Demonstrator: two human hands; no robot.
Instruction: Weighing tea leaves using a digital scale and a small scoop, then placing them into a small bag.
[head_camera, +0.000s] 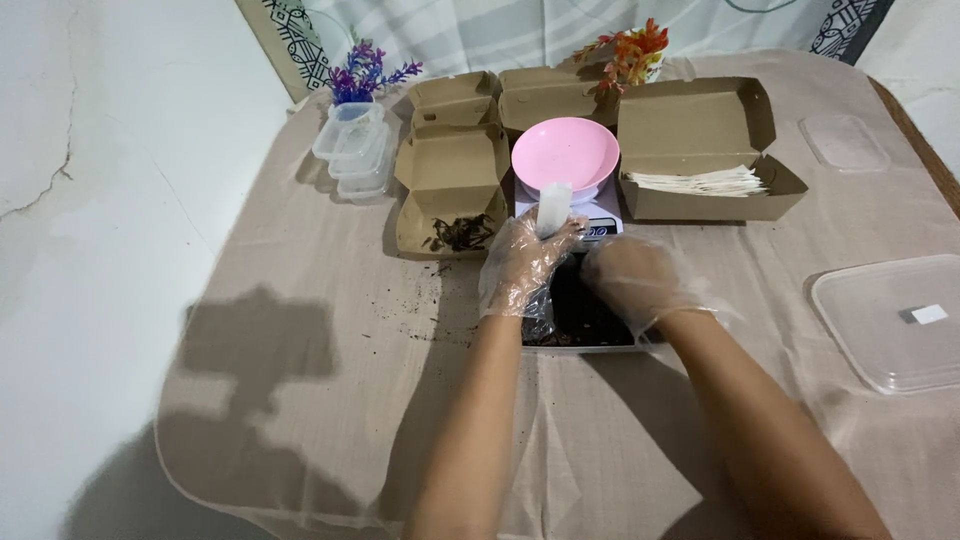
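Observation:
My left hand (522, 262), in a clear plastic glove, holds a small white sachet (552, 208) upright between thumb and fingers. My right hand (637, 283), also gloved, reaches down into a container of dark dried leaves (572, 318) just below the sachet; its fingertips are hidden, so I cannot tell what it grips. Behind both hands a pink bowl (566, 153) sits on a white kitchen scale (605, 222).
An open cardboard box (450, 190) at the left holds a few dark leaves. Another cardboard box (700, 150) at the right holds a stack of white sachets. Clear plastic tubs (355, 150) stand at back left, clear lids (890, 320) at right. Two artificial plants stand at the back.

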